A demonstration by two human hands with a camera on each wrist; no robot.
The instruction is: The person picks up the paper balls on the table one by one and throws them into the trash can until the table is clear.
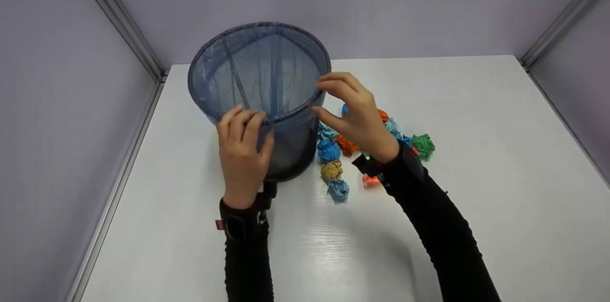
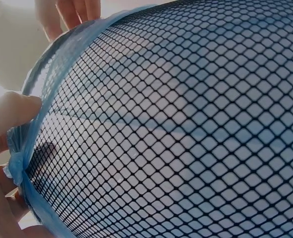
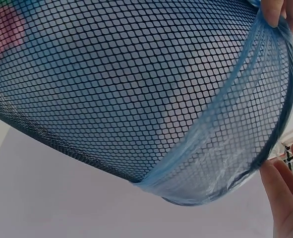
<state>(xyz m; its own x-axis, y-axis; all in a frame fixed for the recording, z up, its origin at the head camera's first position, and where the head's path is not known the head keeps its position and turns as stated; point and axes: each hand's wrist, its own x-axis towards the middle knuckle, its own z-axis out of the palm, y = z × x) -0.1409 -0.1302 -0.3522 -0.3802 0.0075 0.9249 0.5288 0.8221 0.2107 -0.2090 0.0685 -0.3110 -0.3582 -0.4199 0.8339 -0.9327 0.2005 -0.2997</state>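
A dark wire-mesh trash bin [image 1: 290,156] stands tilted at the left of the table, its mouth facing up and toward me. A thin translucent blue trash bag [image 1: 274,68] lines it and is folded over the rim, bunched at one spot in the left wrist view. My left hand [image 1: 240,154] grips the bag at the near rim, fingers over the edge and thumb outside. At the right side of the rim is my right hand [image 1: 360,111], its fingers spread from the thumb. One fingertip of it touches the rim in the right wrist view.
Several crumpled paper balls lie right of the bin, among them a blue one [image 1: 329,150], a yellow one [image 1: 332,170] and a green one [image 1: 423,146]. My right forearm partly covers them. Pale walls [image 1: 429,11] enclose the white table [image 1: 476,197] at the back and sides.
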